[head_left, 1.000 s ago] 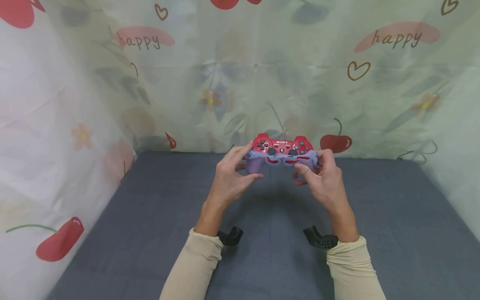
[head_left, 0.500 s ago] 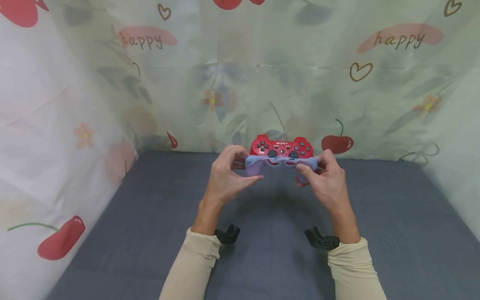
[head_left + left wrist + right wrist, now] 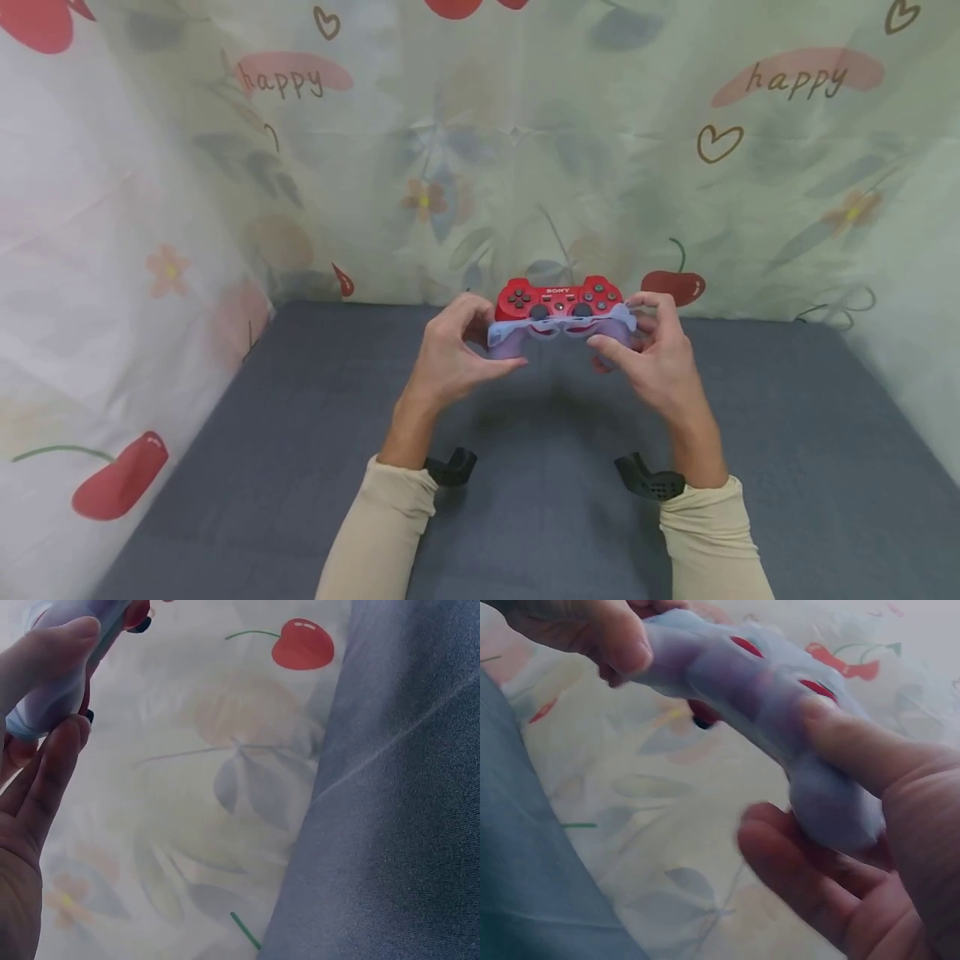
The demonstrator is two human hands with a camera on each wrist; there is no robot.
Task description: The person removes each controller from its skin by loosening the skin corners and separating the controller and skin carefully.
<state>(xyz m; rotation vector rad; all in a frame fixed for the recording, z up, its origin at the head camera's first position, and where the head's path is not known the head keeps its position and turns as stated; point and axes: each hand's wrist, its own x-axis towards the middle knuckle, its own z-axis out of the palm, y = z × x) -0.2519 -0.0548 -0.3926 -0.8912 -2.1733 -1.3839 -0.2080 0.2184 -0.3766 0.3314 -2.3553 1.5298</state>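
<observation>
A red game controller [image 3: 558, 296] with SONY lettering is held up above the table between both hands. A translucent pale-purple silicone cover [image 3: 742, 690] wraps its grips and lower part, while the upper face with the buttons is bare in the head view. My left hand [image 3: 453, 350] grips the left end, thumb along the near side and fingers behind. My right hand [image 3: 663, 358] holds the right end, thumb pressed on the cover and a fingertip at its upper right edge. In the left wrist view the covered grip [image 3: 52, 697] sits between thumb and fingers.
A dark grey cloth covers the table [image 3: 300, 467]. Behind it hangs a patterned curtain [image 3: 510, 167] with cherries and flowers, and another curtain side [image 3: 112, 292] stands at the left. Black wrist mounts [image 3: 453, 468] sit on both wrists.
The controller has come slightly down and to the left. The left fingers have drawn back from its upper left edge to its side. More of the red left edge shows above the cover.
</observation>
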